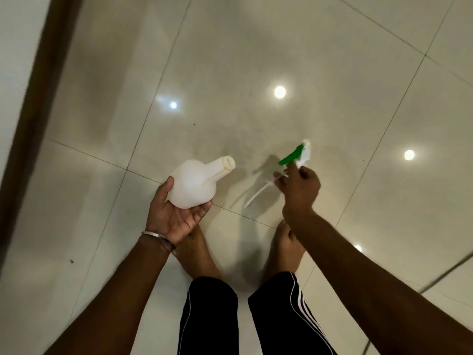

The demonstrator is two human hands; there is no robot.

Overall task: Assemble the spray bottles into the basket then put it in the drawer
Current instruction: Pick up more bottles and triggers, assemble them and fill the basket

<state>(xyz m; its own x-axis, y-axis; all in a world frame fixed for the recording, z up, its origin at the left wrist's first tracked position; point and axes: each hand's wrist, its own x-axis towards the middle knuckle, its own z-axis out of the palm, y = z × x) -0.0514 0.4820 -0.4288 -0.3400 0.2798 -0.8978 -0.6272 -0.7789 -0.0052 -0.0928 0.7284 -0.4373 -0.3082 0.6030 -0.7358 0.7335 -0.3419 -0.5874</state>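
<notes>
My left hand (176,213) holds a white, round-bodied spray bottle (195,184) from below, its open neck pointing up and to the right, with no cap on it. To its right, my right hand (300,189) grips a spray head (298,156) with a green trigger and white nozzle. The head's thin white dip tube (258,194) slants down to the left, apart from the bottle. No basket or drawer is in view.
Glossy cream floor tiles (256,73) lie below, with ceiling-light reflections. My bare feet (197,252) and dark striped trousers (281,316) are at the bottom centre. A dark wooden edge (38,98) runs along the left side.
</notes>
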